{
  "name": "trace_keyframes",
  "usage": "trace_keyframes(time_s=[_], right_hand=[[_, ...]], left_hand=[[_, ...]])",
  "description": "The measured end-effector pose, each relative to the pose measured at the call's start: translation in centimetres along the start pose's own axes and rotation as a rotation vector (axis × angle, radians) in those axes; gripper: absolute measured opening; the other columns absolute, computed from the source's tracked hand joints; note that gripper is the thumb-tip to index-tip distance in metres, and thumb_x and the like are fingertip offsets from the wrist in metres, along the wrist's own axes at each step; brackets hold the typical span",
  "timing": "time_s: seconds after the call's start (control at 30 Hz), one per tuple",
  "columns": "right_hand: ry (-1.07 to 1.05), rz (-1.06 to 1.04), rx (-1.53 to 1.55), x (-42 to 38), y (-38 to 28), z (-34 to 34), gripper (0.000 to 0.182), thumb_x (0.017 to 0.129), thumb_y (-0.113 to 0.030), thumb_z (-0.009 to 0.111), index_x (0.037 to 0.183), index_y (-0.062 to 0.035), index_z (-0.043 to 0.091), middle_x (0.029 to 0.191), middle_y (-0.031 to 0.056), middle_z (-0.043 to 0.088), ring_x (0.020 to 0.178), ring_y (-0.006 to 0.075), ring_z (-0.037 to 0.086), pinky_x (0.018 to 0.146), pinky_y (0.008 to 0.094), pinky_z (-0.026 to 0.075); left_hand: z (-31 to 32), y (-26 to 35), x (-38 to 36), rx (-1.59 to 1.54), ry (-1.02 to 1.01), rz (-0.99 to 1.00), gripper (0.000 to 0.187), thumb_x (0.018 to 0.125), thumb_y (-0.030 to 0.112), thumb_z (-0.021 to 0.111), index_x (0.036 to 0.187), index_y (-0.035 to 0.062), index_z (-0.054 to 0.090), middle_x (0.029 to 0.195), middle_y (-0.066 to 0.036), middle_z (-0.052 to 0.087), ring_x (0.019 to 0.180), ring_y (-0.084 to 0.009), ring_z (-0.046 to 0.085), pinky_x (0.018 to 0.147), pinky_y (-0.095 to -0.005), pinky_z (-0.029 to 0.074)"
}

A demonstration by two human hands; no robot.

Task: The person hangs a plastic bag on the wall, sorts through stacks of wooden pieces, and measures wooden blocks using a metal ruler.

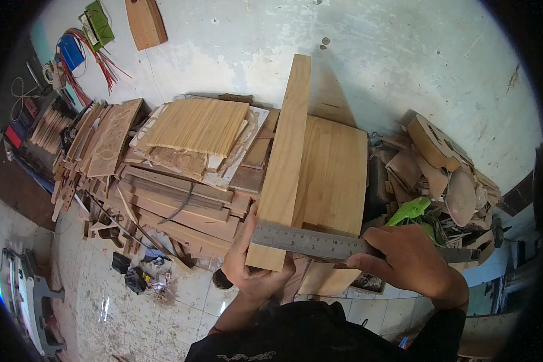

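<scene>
From where I'm standing, the L hand (250,265) is curled round the near end of a thick wooden beam (285,157), closed on it, digits up the L edge and others showing by the R corner of the end. The R hand (407,256) is shut in a pinch on a steel ruler (308,242), thumb at the lower edge, the other fingers folded over the top.

The ruler lies crosswise on the beam close to its near end; its L tip is about at the beam's L edge, and the rest sticks out past the R edge, under the R hand and out the far side, toward the R-hand clutter. Nos. are visible along it. The beam slants up & away, far end in front of the pale wall (223,54).

Just R of the beam: a wide pale panel (338,172), close in, so that side's tight. Below the ruler, a flat wood piece (329,279). L of the beam, lumber pile (181,208) w/ a ribbed wood panel (199,125) on top; its stock comes up near the beam's L edge. Far R, a guitar-shaped body (433,143) leans over offcuts, w/ a bright green item (409,211) lower down. Most open room is low L, over the tile floor (169,320), tho a black plastic bag (136,280) & scraps sit there by the pile.
</scene>
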State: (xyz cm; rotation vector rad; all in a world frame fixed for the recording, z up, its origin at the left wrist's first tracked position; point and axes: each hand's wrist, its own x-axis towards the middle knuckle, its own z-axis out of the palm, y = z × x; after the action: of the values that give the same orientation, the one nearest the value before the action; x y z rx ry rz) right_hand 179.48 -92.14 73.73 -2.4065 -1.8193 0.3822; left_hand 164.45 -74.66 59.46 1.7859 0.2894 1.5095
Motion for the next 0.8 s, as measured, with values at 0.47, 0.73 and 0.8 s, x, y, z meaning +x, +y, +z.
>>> trace_keyframes(time_s=[0.47,0.73,0.8], right_hand=[[-0.012,-0.009,-0.023,0.56,-0.18,-0.2,0.058,0.095,-0.058,0.049,0.073,-0.0046,0.056,0.056,0.0076,0.055,0.045,0.02,0.057,0.042,0.0365,0.046],[-0.065,0.042,0.041,0.36,-0.34,-0.47,0.057,0.093,-0.058,0.052,0.075,-0.0043,0.058,0.056,0.0073,0.055,0.046,0.0203,0.058,0.041,0.0371,0.045],[-0.052,0.036,0.033,0.24,-0.29,-0.39,0.057,0.093,-0.058,0.052,0.075,-0.0044,0.058,0.056,0.0075,0.055,0.046,0.0203,0.058,0.041,0.0372,0.045]], left_hand=[[-0.39,0.09,0.34,0.182,-0.036,0.044,0.078,0.061,0.0,0.072,0.131,-0.0154,0.042,0.122,-0.039,0.055,0.11,-0.0417,0.063,0.093,-0.0427,0.051],[-0.43,-0.4,-0.23,0.121,-0.028,0.033,0.077,0.075,0.019,0.079,0.13,-0.0185,0.041,0.124,-0.031,0.056,0.113,-0.0344,0.061,0.098,-0.0396,0.047],[-0.7,0.0,0.28,0.206,-0.113,0.082,0.089,0.063,0.009,0.081,0.137,-0.013,0.037,0.124,-0.038,0.054,0.111,-0.0409,0.062,0.091,-0.0438,0.053]])
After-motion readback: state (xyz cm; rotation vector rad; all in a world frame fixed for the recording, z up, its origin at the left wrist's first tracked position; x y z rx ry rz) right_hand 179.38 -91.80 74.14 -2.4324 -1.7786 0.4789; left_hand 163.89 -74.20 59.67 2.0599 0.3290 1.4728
